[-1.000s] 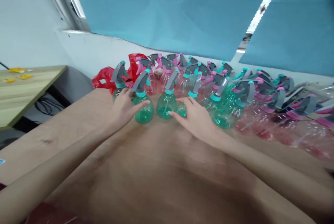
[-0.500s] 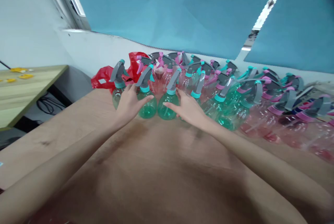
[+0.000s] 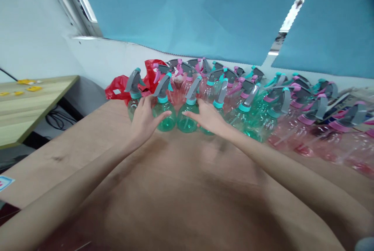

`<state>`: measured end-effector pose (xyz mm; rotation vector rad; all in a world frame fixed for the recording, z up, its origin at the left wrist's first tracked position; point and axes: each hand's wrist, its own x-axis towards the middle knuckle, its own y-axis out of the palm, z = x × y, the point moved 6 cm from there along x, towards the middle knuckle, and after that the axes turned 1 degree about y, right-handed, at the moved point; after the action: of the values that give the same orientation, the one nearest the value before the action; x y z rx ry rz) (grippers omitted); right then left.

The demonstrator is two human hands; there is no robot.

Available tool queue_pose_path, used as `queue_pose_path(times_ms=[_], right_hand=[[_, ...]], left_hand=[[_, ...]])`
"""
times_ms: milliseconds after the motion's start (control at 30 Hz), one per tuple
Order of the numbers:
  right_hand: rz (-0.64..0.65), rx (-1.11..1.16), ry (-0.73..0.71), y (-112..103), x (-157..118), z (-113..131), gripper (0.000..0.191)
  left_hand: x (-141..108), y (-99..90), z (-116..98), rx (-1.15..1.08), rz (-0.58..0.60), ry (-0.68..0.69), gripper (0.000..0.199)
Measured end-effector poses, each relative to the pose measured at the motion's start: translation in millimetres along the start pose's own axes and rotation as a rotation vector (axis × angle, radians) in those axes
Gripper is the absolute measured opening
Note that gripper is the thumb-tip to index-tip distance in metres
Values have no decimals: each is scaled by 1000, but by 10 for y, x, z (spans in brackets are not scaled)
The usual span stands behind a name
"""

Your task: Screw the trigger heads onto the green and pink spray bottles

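Okay so the biggest thing in here is the blue sheet (image 3: 181,13) covering most of the wall, and under it there's a brown desk (image 3: 76,134). Off past its left edge is a light wood table (image 3: 37,103). Then a whole crowd of spray bottles (image 3: 309,142), pink and green with grey trigger tops, standing packed along the desk's far edge and on toward the right. A crumpled red bag (image 3: 117,87) sits by the far left corner. Both hands are part open, thumbs spread: the left hand (image 3: 143,117) is cupped at the left side of one green bottle (image 3: 166,123), and the right hand (image 3: 210,118) has its thumb across the front of the next green bottle (image 3: 187,125). Can't tell if either is really gripping. Those two stand upright side by side near the far edge, left of the middle. Smallest stuff: a blue-edged sticker (image 3: 5,182) toward the desk's near left corner, and yellow bits (image 3: 34,88) on the other table.
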<state>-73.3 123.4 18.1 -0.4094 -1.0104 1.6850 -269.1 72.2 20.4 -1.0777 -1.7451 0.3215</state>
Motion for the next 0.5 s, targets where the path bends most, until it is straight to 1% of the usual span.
queue_pose_path(times_ms=[133, 233, 333, 500], right_hand=[[25, 4, -5, -19, -13, 9, 47], [40, 7, -6, -32, -52, 18, 47], [48, 5, -36, -46, -120, 30, 49], [51, -5, -122, -81, -310, 15, 54]], left_hand=[[-162, -55, 32, -46, 14, -10, 57], [-339, -122, 9, -90, 27, -48, 53], [-550, -146, -43, -159, 75, -93, 48], [-839, -88, -230, -215, 163, -108, 42]])
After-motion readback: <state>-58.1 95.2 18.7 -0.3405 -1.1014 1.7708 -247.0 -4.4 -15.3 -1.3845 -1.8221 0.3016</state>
